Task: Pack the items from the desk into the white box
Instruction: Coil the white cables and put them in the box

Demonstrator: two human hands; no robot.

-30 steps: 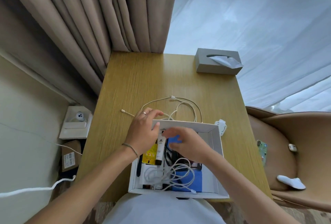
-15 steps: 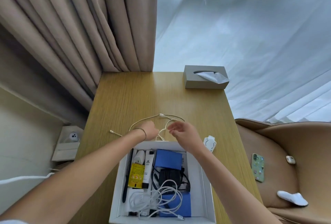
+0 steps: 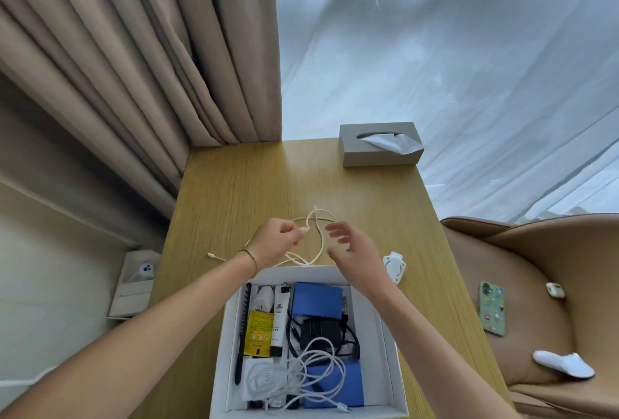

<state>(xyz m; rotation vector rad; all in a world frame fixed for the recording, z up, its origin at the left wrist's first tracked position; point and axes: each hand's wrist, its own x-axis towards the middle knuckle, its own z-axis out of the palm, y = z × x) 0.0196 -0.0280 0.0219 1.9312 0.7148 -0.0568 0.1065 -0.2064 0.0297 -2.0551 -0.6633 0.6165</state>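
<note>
Both hands are now out of the white box (image 3: 395,361); the left hand (image 3: 273,244) is pinching the cord (image 3: 320,241) on the bench (image 3: 234,184), the right hand (image 3: 351,248) is hovering open.

left hand (image 3: 274,241) now pinching cable (image 3: 320,234) — lifted

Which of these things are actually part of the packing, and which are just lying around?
Part of the job:
white box, already holding items
cream cable on the desk, pinched by the left hand
right hand, open beside it
white round gadget on the desk, likely

Lying about:
tissue box
phone and earbud case on the chair
</note>
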